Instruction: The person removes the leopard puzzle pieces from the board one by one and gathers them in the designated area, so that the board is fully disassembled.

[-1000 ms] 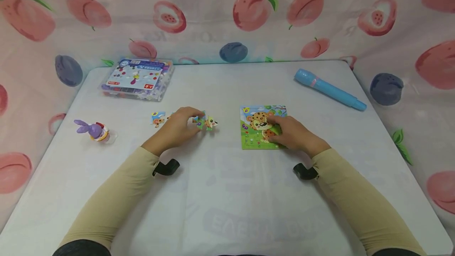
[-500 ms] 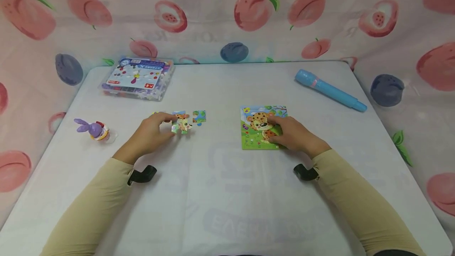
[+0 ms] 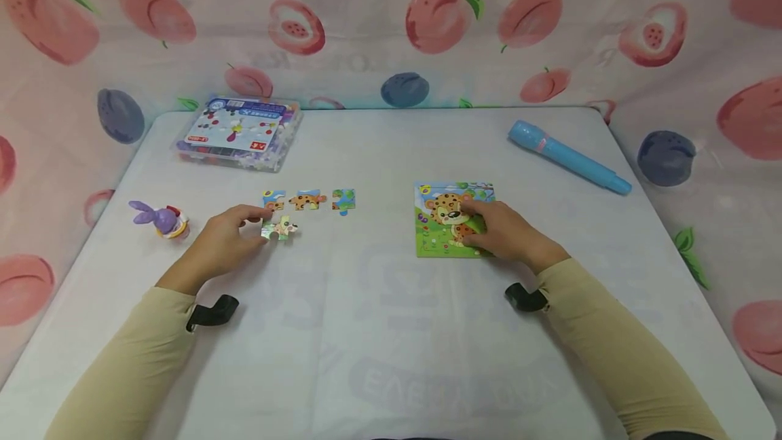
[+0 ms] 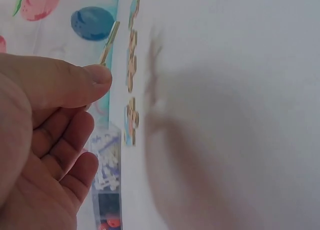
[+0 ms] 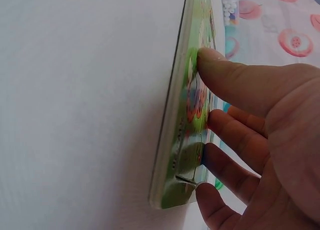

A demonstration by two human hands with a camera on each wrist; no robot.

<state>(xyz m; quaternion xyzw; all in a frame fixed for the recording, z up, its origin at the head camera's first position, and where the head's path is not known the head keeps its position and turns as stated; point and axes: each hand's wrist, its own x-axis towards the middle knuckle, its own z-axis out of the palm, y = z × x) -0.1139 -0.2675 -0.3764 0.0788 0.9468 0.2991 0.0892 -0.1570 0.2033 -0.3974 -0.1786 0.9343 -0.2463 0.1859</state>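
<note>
My left hand (image 3: 222, 244) pinches a jigsaw piece (image 3: 284, 228) between thumb and fingers, over the left side of the white table. Seen edge-on in the left wrist view, that piece (image 4: 110, 42) is lifted off the tabletop. Behind it three more pieces lie in a row: a left one (image 3: 273, 199), a spotted middle one (image 3: 307, 200) and a green-blue right one (image 3: 343, 199). The fingertips and thumb of my right hand (image 3: 507, 233) rest on a square leopard puzzle (image 3: 436, 240), covering its right part. In the right wrist view the puzzle (image 5: 180, 155) lies flat.
A clear plastic case (image 3: 235, 134) with a printed label stands at the back left. Nearer, at the left, is a purple-eared toy figure (image 3: 165, 221). A blue marker-like tube (image 3: 568, 157) lies at the back right. Fruit-print cloth (image 3: 360, 32) hangs behind the table.
My left hand has moved left and toward me with the piece, uncovering the row of three pieces. The right hand has stayed on the puzzle.
</note>
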